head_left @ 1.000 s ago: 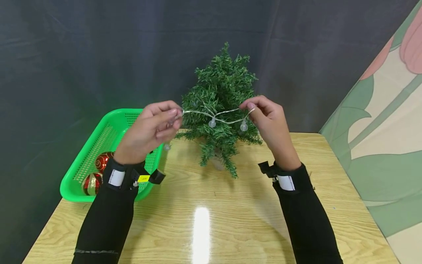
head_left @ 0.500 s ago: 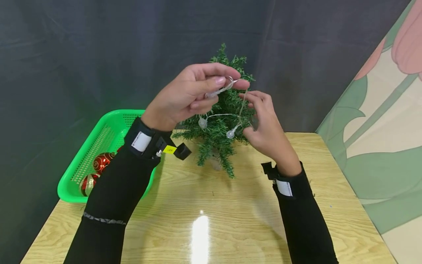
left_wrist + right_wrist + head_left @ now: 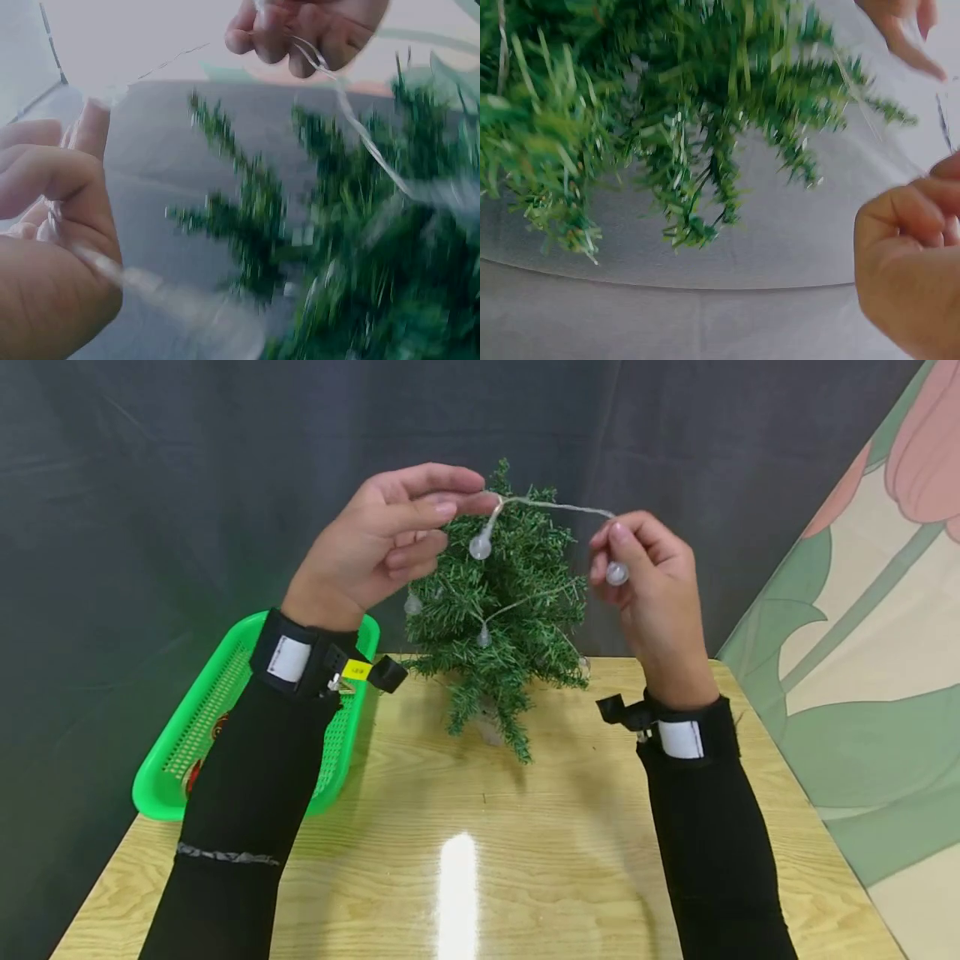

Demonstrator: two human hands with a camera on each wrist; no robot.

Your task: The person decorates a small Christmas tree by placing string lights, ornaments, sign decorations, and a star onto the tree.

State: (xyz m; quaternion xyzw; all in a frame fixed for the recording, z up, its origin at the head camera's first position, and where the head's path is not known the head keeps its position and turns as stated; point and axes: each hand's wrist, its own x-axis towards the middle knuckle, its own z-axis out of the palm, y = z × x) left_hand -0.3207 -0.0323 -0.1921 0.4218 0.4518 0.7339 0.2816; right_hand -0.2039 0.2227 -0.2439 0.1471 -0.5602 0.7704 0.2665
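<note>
Compared with half a second earlier, the hands stood higher and farther apart. The left hand (image 3: 378, 531) had drawn back from across the tree (image 3: 517, 577) to its upper left side, and the right hand (image 3: 660, 593), whose fingers had been spread beside the branches, had come out to the right and now pinched the light string (image 3: 558, 507) between thumb and fingers. That strand ran nearly straight between the two hands, in front of the treetop. The left hand held its end narrowly, thumb close against the fingers, the strand reaching out along the fingertips; one bulb (image 3: 480, 546) dangled just below them. Another bulb (image 3: 617, 573) showed against the right hand. Farther down, more of the string crossed the branches, with a bulb (image 3: 483, 635) at mid-tree.

Much was hard to make out. The left forearm now covered more of the green basket (image 3: 341, 760) than before, leaving only slivers of a red ornament (image 3: 193, 777) in sight. How the strand lay inside the left palm was partly concealed; the left wrist view showed it passing there, but the bulb in its foreground was a smear. In the right wrist view the right hand was cut off at the edge, and the thin line near it faded into glare.
</note>
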